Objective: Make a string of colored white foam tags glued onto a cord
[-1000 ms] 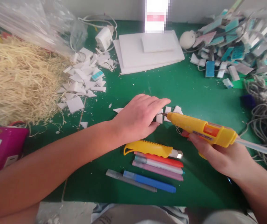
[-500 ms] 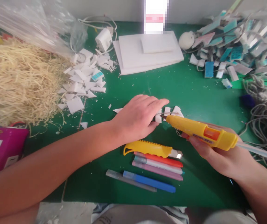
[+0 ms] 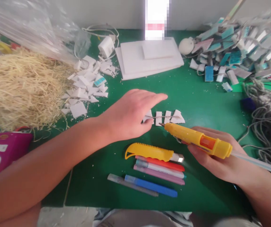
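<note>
My right hand (image 3: 220,157) is wrapped round a yellow hot glue gun (image 3: 185,135), with a clear glue stick (image 3: 258,162) coming out of its back. The gun's tip points left, close to a row of small white foam-like pieces (image 3: 158,119) joined by a thin grey string (image 3: 163,117). My left hand (image 3: 133,115) rests over the left end of this row, index finger stretched out and thumb apart from it. One white piece (image 3: 147,116) shows between that thumb and finger. The other left fingers are mostly hidden.
A yellow utility knife (image 3: 152,152) and several pens (image 3: 159,175) lie in front of me. White scraps (image 3: 78,108) and straw-like shreds (image 3: 24,88) fill the left. Stacked white sheets (image 3: 135,67) lie behind, teal-and-white pieces (image 3: 235,58) and grey cord (image 3: 265,123) at right.
My left hand has shifted left and its thumb and index finger have spread, uncovering more of the row. The glue gun has moved slightly left and down in view.
</note>
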A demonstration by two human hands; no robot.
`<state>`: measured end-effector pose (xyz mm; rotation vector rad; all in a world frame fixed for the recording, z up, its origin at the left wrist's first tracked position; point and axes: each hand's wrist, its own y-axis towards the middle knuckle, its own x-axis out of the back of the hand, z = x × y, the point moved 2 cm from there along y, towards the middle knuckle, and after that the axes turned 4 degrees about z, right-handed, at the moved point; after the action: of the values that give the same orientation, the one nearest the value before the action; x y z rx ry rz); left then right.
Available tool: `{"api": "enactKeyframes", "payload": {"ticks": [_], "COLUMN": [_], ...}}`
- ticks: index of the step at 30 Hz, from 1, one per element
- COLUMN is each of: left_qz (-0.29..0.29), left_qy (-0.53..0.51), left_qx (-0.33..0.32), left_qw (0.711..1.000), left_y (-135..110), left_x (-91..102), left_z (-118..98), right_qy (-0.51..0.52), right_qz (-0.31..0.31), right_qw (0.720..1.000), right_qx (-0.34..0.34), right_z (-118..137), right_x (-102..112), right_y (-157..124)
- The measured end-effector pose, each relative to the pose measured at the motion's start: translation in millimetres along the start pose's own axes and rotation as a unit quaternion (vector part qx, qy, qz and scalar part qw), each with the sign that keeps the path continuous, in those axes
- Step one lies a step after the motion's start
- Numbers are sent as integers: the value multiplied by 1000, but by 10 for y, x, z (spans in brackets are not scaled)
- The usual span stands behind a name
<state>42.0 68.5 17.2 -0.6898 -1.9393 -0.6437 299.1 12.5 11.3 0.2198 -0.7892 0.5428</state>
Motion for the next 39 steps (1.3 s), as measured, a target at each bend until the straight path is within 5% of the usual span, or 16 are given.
{"api": "enactKeyframes", "payload": {"ticks": [4,6,14,18,24,33,39], "left_qz": [-30,8,273,308,338,330,302], "left_qy": [-15,-11,97,140,111,116,110], "left_qx": [1,-11,2,-3,-5,-4,28], "left_qw": [999,1000,957,941,934,937,946], "left_y": [193,403,1154,1189,1190,1159,1117], "left_x": [225,224,-134,-169,-141,-175,-32], "left_z": [-40,-97,-449,-538,-525,-495,-391], "right_qy": [6,3,-16,-18,-24,-38,-34], "right_qz": [6,6,25,-10,23,28,39], "right_qw": [998,996,988,987,982,984,985], "right_qx": [69,84,153,158,188,172,167], "right_z": [41,45,119,124,140,153,156], "right_x": [-23,-36,-48,-37,9,22,16], "right_y": [15,12,30,34,58,80,75]}}
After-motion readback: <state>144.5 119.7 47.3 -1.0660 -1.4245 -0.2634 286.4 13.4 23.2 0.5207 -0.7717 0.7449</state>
